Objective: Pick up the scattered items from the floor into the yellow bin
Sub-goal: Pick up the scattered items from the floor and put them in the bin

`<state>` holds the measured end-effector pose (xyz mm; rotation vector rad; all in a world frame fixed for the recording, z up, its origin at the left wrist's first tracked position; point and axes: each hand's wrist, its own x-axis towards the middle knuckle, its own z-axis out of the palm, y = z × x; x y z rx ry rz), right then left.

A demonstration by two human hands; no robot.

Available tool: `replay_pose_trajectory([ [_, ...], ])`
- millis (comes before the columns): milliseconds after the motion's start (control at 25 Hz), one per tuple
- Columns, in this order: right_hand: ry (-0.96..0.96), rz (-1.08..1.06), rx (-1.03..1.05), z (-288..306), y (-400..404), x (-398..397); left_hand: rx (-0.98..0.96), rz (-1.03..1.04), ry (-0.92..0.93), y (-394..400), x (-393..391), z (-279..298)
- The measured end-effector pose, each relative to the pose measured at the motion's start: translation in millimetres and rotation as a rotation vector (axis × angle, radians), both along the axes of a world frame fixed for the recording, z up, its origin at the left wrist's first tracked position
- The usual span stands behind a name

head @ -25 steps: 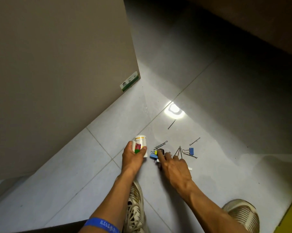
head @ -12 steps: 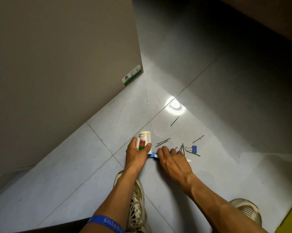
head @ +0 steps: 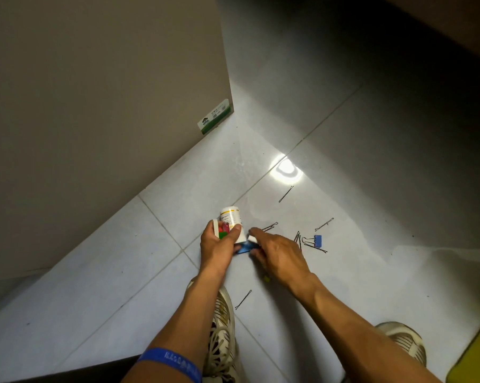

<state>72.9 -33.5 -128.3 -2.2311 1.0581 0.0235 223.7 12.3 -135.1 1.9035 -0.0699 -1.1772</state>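
Blue plastic, a small flat piece [head: 245, 248], sits pinched in the fingers of the right hand [head: 279, 254] at the centre of the frame, pressed up against the left hand [head: 219, 246], which is already closed around a white bottle [head: 231, 221] and some red and green bits. The hands are together, so this looks like a hand-over: tuck the piece firmly under the left thumb before letting go, since that hand is full and could spill. On the pale tiled floor [head: 122, 272] right of centre lie a blue binder clip [head: 313, 241] and several hairpins [head: 324, 224], with one more hairpin lower down beside a shoe [head: 222, 327]. Only a corner of the yellow bin [head: 476, 357] shows at lower right.
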Motion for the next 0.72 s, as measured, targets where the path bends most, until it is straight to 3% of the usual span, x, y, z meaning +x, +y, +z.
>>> replay_pose_trajectory([
  [120, 0.145, 0.077, 0.002, -9, 6, 7, 0.007, 0.042, 0.029, 2, 3, 1],
  [200, 0.110, -0.102, 0.076, -8, 5, 5, 0.004, 0.101, 0.045, 1, 6, 6],
  [360, -0.434, -0.780, 0.596, 27, -17, -13, -0.159, 0.089, 0.165, -16, -7, 31],
  [480, -0.785, -0.947, 1.000, 87, -38, -48, -0.325, -0.093, 0.377, -42, -46, 76],
  [560, -0.888, -0.918, 1.018, 141, -52, -84, -0.422, -0.230, 0.525, -61, -88, 116],
  [720, -0.878, -0.920, 0.815, 263, -74, -183, -0.571, -0.508, 0.750, -88, -190, 196],
])
